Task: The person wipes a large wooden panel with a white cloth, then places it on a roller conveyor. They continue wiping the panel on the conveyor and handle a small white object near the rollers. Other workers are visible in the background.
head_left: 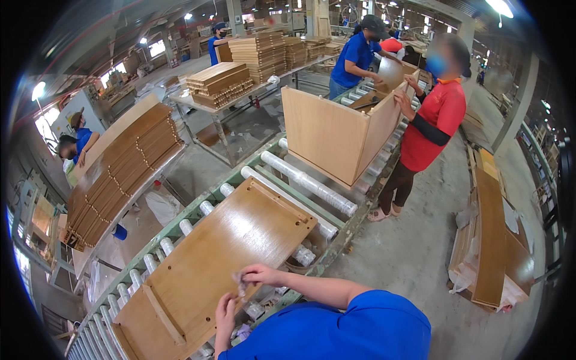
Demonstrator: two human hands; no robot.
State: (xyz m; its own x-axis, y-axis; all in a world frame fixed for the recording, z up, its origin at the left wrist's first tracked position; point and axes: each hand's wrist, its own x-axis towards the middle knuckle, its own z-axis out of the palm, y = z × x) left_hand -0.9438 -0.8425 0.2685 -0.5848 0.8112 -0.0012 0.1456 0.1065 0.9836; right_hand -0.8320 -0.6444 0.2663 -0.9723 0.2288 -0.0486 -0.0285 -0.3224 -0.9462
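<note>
Here, over a glossy, flat wooden panel point(204, 264), the right hand point(259, 275) pinches a crumpled pale scrap point(241, 284); the left hand point(225, 311) curls nearby, its grip unclear.

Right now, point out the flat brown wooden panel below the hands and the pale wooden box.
Flat brown wooden panel point(207, 255), head view: its bare middle.
Pale wooden box point(324, 135), head view: its broad near side.

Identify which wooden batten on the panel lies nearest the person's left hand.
The lower-left batten, set inward on the panel, is nearest the left hand; the upper batten lies farther off, along the panel's far end.
</note>
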